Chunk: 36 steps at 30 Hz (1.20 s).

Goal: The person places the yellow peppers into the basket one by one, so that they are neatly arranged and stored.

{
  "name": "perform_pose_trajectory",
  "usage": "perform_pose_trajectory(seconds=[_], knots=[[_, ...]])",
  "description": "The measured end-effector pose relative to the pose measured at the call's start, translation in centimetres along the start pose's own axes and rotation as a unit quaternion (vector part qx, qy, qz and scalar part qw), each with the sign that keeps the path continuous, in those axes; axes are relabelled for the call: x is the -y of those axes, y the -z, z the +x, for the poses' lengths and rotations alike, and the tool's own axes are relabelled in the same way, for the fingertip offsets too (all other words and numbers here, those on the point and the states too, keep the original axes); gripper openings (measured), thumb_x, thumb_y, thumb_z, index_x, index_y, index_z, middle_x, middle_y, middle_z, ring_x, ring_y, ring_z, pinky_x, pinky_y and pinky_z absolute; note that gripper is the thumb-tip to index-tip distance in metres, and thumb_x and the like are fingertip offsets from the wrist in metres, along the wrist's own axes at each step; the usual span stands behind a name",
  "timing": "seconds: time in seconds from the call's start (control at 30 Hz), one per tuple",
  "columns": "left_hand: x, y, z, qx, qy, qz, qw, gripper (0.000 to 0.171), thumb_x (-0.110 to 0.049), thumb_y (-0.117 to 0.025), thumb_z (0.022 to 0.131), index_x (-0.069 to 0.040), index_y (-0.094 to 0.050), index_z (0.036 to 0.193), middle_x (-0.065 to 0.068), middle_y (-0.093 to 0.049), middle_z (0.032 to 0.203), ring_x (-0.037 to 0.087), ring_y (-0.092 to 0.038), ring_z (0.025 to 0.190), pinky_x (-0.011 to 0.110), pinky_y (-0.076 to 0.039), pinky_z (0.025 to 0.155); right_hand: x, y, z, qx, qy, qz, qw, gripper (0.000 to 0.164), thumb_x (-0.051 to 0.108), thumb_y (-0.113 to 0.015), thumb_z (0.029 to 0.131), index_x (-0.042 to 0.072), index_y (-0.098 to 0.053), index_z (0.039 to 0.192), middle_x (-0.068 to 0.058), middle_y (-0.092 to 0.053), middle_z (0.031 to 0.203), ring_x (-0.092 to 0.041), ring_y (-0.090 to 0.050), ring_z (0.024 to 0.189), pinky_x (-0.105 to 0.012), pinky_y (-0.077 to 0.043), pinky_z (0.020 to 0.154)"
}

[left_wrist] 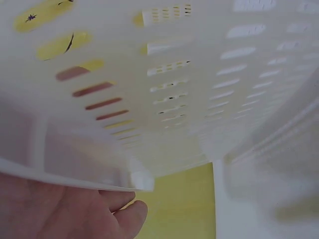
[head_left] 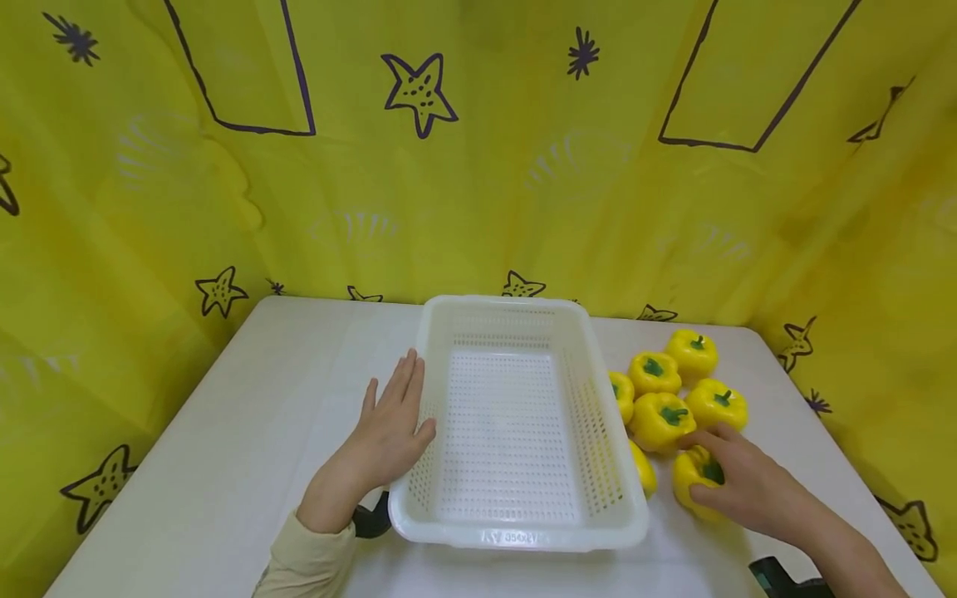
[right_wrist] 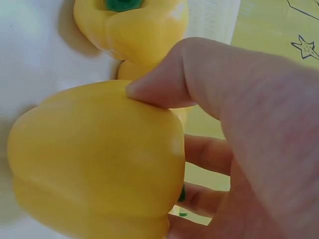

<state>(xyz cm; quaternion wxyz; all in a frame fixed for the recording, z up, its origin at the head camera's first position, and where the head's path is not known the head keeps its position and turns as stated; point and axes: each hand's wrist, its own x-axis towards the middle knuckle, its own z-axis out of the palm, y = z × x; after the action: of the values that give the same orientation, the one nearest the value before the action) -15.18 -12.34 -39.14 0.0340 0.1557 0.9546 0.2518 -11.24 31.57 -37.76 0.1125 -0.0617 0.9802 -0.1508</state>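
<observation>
Fingers and thumb of right hand (head_left: 751, 482) grip a yellow bell pepper (head_left: 684, 480): glossy, lobed, plump, green stem (head_left: 713, 473). It's right of the white perforated basket (head_left: 449, 532), beside the other peppers (head_left: 660, 429). Left hand (head_left: 389, 436): fingers straight, at basket's left side.

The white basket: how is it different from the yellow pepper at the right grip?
Shape: the white basket is a rectangular open tub; the yellow pepper is rounded and lobed. Surface: the basket is full of small holes; the pepper is smooth, with a green stem. Size: the basket is far larger than the pepper. Shared: each has a grip at it, the left grip at the basket's side, the right grip on the pepper.
</observation>
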Motion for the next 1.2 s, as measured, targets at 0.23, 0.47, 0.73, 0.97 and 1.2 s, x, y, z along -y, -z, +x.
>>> perform_pose_trajectory(seconds=[0.23,0.47,0.73,0.97,1.2], knots=[[0.1,-0.2,-0.1,-0.001,0.002,-0.001,1.0000,0.081,-0.029,-0.050,0.099,-0.001,-0.001,0.158,0.011,0.006,0.168,0.029,0.001,0.156,0.065,0.003,0.119,-0.1,-0.4,-0.1,-0.004,0.010,0.002,1.000,0.045,0.029,-0.077,0.076,0.011,-0.067,0.116,-0.016,-0.051,0.116,-0.026,-0.054,0.093,-0.042,-0.049,0.074],[-0.1,-0.1,-0.3,0.000,0.003,-0.003,1.0000,0.081,-0.030,-0.050,0.099,0.000,-0.002,0.158,0.011,0.005,0.168,0.029,0.001,0.156,0.065,0.003,0.119,-0.2,0.5,-0.2,0.051,0.007,-0.023,0.998,0.038,0.032,-0.079,0.080,0.016,-0.065,0.111,-0.012,-0.054,0.113,-0.022,-0.053,0.089,-0.038,-0.048,0.069],[0.0,-0.1,-0.1,-0.007,0.000,-0.003,1.0000,0.081,-0.029,-0.050,0.099,0.000,-0.003,0.158,0.012,0.004,0.168,0.030,0.000,0.156,0.066,0.001,0.118,-0.2,0.4,-1.0,0.055,0.022,-0.039,0.998,0.051,0.024,-0.082,0.075,0.019,-0.061,0.121,-0.017,-0.049,0.132,-0.032,-0.055,0.102,-0.046,-0.051,0.069],[0.1,-0.2,0.0,-0.006,0.001,-0.003,1.0000,0.080,-0.030,-0.049,0.099,-0.001,-0.002,0.158,0.011,0.005,0.168,0.029,0.000,0.156,0.066,0.002,0.119,-0.4,-0.3,-1.2,0.044,0.045,-0.052,0.997,0.060,0.012,-0.084,0.067,0.024,-0.059,0.120,-0.021,-0.041,0.143,-0.036,-0.053,0.107,-0.046,-0.051,0.065],[0.0,-0.3,-0.1,-0.008,0.001,-0.008,0.9999,0.080,-0.029,-0.049,0.099,-0.001,-0.003,0.158,0.011,0.004,0.168,0.030,-0.001,0.156,0.066,0.001,0.119,-0.5,-0.1,-1.4,0.024,0.052,-0.074,0.996,0.057,0.017,-0.083,0.068,0.022,-0.061,0.120,-0.010,-0.053,0.129,-0.028,-0.055,0.100,-0.041,-0.051,0.065]])
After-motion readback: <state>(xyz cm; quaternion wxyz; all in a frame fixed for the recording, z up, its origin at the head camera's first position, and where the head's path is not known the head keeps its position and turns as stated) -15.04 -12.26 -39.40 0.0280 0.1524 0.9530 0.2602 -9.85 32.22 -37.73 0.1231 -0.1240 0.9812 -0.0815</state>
